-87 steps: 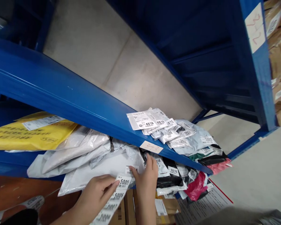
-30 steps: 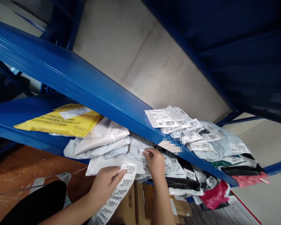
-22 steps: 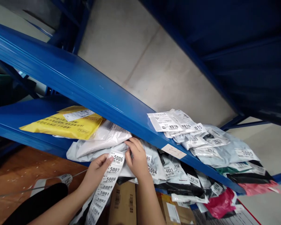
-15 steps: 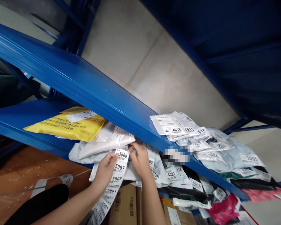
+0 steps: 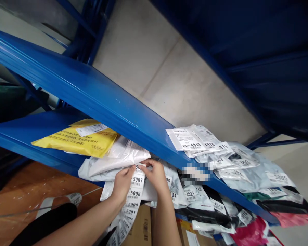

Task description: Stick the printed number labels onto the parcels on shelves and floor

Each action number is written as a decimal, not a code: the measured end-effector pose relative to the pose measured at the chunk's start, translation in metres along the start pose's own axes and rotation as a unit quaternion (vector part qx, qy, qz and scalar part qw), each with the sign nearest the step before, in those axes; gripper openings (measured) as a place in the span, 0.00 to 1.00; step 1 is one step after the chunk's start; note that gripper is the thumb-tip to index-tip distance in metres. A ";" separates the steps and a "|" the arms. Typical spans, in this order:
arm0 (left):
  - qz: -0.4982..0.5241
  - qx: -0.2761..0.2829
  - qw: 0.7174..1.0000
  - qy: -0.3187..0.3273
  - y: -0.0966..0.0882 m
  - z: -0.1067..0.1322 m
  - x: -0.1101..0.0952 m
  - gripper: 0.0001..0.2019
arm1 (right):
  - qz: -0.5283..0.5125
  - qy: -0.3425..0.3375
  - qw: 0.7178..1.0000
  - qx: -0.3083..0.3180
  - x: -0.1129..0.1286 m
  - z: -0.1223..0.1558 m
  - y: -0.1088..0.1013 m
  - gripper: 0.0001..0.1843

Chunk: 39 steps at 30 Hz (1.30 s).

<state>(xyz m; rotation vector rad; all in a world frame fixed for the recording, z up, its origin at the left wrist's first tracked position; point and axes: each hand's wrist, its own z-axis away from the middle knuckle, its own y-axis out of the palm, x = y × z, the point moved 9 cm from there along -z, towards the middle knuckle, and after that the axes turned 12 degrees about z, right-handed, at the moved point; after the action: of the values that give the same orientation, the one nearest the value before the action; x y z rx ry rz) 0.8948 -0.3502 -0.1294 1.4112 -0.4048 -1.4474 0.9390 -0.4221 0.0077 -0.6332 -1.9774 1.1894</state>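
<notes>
A long strip of white number labels (image 5: 135,194) hangs between my arms, printed with numbers such as 5007 and 5008. My left hand (image 5: 123,181) pinches the strip's upper left edge. At its top right corner, the thumb and fingers of my right hand (image 5: 155,173) close on the uppermost label, hiding part of its number. Just behind my fingertips lies a white plastic mailing bag (image 5: 122,155), stacked on a pale grey bag (image 5: 88,171). A yellow mailing bag (image 5: 77,140) with black print rests to the left.
A blue shelf beam (image 5: 92,92) slants across the view. Labelled parcels (image 5: 195,138) lie on the upper shelf at right, with more bags (image 5: 192,195) below. Cardboard boxes (image 5: 141,225) stand beneath my hands. Orange flooring (image 5: 41,177) shows at lower left.
My right hand has come down and left from the white bag's edge to the strip's top label. My left hand has shifted slightly right, still pinching the strip.
</notes>
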 end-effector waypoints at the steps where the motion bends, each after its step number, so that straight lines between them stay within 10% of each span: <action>1: 0.010 0.003 1.000 -0.008 0.001 0.002 0.000 0.25 | -0.005 0.004 1.000 0.004 0.000 0.000 0.000 0.06; 8: -0.001 -0.024 1.000 -0.014 0.004 -0.001 -0.002 0.24 | 0.005 0.006 1.000 -0.025 0.002 -0.001 0.001 0.04; 17: -0.186 0.104 0.977 0.019 0.013 0.018 -0.029 0.18 | 0.086 0.008 0.991 -0.099 -0.005 -0.001 0.004 0.06; 23: -0.540 0.283 0.769 0.191 0.017 0.077 -0.054 0.20 | 0.135 0.005 0.960 -0.245 -0.006 0.021 -0.014 0.18; 26: -0.472 0.275 0.808 0.219 0.011 0.077 -0.075 0.17 | 0.168 -0.070 0.930 -0.321 0.014 0.032 -0.020 0.29; 31: -0.302 0.233 0.884 0.271 0.025 0.056 -0.105 0.13 | 0.177 -0.283 0.906 -0.259 0.051 0.032 -0.007 0.13; 39: -0.067 0.103 0.991 0.053 0.018 0.011 -0.040 0.24 | -0.121 -0.091 0.984 -0.092 0.015 0.012 -0.009 0.16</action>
<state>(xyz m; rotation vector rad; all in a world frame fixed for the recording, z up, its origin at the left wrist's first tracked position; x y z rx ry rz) 0.8838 -0.3292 -0.0909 1.7014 -0.4081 -1.4624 0.9201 -0.4215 0.0173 -0.3710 -2.2636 0.9506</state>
